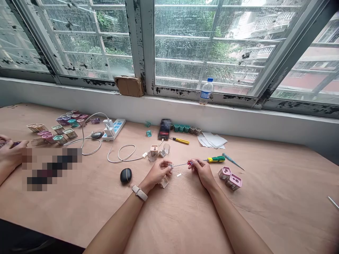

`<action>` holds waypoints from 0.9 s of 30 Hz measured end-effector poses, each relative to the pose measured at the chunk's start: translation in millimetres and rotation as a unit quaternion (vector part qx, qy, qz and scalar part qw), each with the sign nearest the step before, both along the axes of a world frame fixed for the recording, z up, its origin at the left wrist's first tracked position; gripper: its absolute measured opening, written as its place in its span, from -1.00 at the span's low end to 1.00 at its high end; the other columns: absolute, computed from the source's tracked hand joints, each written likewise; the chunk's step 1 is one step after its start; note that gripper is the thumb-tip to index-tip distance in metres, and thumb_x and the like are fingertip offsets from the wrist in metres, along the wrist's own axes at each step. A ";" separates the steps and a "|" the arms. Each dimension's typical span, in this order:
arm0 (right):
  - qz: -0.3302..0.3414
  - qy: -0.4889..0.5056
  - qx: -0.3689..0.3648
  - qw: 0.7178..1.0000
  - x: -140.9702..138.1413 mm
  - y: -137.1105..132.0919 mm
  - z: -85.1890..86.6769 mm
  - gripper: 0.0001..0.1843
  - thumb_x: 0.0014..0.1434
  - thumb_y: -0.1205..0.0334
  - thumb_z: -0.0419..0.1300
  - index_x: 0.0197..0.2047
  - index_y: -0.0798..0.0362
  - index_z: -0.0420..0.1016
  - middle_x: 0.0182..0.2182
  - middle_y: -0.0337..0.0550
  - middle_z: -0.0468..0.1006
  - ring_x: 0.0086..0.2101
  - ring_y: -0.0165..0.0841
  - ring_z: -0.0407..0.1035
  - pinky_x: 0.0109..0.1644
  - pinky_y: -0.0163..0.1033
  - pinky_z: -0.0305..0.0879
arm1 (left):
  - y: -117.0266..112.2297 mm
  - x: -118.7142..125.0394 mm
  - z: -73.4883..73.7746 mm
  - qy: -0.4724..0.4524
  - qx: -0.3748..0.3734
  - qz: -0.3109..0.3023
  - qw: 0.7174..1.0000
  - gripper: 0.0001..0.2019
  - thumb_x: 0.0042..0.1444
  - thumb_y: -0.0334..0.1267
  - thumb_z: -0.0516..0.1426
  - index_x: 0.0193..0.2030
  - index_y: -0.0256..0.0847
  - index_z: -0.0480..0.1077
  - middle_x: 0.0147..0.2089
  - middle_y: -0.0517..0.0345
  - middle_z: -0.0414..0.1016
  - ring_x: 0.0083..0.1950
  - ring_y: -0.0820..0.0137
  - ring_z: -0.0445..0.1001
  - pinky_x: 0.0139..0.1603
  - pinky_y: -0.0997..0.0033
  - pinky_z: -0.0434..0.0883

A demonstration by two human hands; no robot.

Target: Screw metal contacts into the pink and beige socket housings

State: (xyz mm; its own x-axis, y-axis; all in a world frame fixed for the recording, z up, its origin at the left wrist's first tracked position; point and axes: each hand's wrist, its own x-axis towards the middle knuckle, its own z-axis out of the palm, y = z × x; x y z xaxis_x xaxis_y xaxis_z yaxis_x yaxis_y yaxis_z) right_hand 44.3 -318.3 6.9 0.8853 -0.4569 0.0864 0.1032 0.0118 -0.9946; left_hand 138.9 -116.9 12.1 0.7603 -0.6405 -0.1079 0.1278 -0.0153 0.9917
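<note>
My left hand (159, 171), a pale watch band on its wrist, pinches a small light-coloured part (170, 166), apparently a sharpener insert. In my right hand (200, 170) is a thin screwdriver (181, 164) with a red handle. Its shaft lies level and its tip meets the part, or nearly so. Below the shaft a small flat metal blade (179, 175) rests on the table. Beside my left hand stands a clear plastic case (164, 182), partly covered by the fingers. Just beyond sit a pink-topped pencil sharpener (154, 151) and clear case pieces (166, 149).
Right of my hands are two pink sharpeners (234, 181), a green-yellow screwdriver (216, 159) and tweezers (233, 161). Behind lie a yellow cutter (180, 140), phone (164, 129) and papers (212, 140). Cables run from a power strip (114, 129). Another person's hand (12, 151) is far left.
</note>
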 end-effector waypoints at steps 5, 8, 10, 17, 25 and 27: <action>-0.004 -0.002 -0.008 1.000 -0.5 0.9 1.4 -0.54 0.05 -0.17 0.32 -0.36 0.13 0.63 -0.50 -0.11 0.57 -0.55 -0.44 0.24 -0.44 -0.29 0.19 | -0.6 1.4 -2.1 0.008 -0.006 0.004 1.000 -0.69 -0.01 -0.26 0.30 -0.13 -0.32 0.42 -0.33 0.14 0.47 -0.39 0.45 0.49 -0.35 0.47 0.42; -0.004 -0.002 -0.011 1.000 -0.4 0.5 0.8 -0.53 0.05 -0.18 0.32 -0.36 0.13 0.62 -0.50 -0.11 0.58 -0.55 -0.44 0.24 -0.45 -0.30 0.20 | -1.0 1.9 -3.2 0.011 -0.004 0.005 1.000 -0.67 -0.06 -0.36 0.31 -0.12 -0.31 0.42 -0.32 0.14 0.48 -0.36 0.45 0.50 -0.32 0.46 0.43; -0.002 -0.003 -0.012 1.000 -0.3 0.0 -0.1 -0.53 0.06 -0.18 0.31 -0.35 0.13 0.62 -0.49 -0.10 0.58 -0.55 -0.44 0.25 -0.44 -0.30 0.20 | -1.4 2.1 -3.9 0.010 -0.003 0.005 1.000 -0.67 -0.07 -0.39 0.30 -0.12 -0.31 0.41 -0.32 0.15 0.48 -0.37 0.46 0.49 -0.32 0.47 0.44; 0.005 -0.004 -0.012 1.000 -0.8 -0.7 -1.8 -0.55 0.09 -0.15 0.31 -0.34 0.13 0.62 -0.47 -0.11 0.58 -0.54 -0.45 0.25 -0.42 -0.30 0.19 | -2.5 2.4 -5.1 0.014 -0.006 0.011 1.000 -0.68 -0.05 -0.35 0.32 -0.13 -0.32 0.42 -0.31 0.14 0.47 -0.39 0.46 0.50 -0.36 0.47 0.43; 0.007 -0.001 -0.007 1.000 -1.0 0.1 -0.1 -0.57 0.09 -0.14 0.31 -0.34 0.12 0.63 -0.48 -0.12 0.58 -0.55 -0.45 0.24 -0.42 -0.30 0.18 | -3.1 2.1 -5.0 0.024 -0.007 0.007 1.000 -0.71 -0.02 -0.34 0.32 -0.14 -0.34 0.43 -0.29 0.11 0.48 -0.39 0.48 0.50 -0.37 0.50 0.43; 0.008 -0.003 -0.009 1.000 -1.2 0.6 0.6 -0.57 0.10 -0.13 0.31 -0.34 0.13 0.63 -0.48 -0.12 0.58 -0.55 -0.46 0.23 -0.42 -0.30 0.17 | -2.9 2.0 -4.6 0.027 -0.006 0.008 1.000 -0.72 -0.01 -0.35 0.31 -0.14 -0.35 0.44 -0.29 0.11 0.48 -0.39 0.48 0.50 -0.37 0.51 0.43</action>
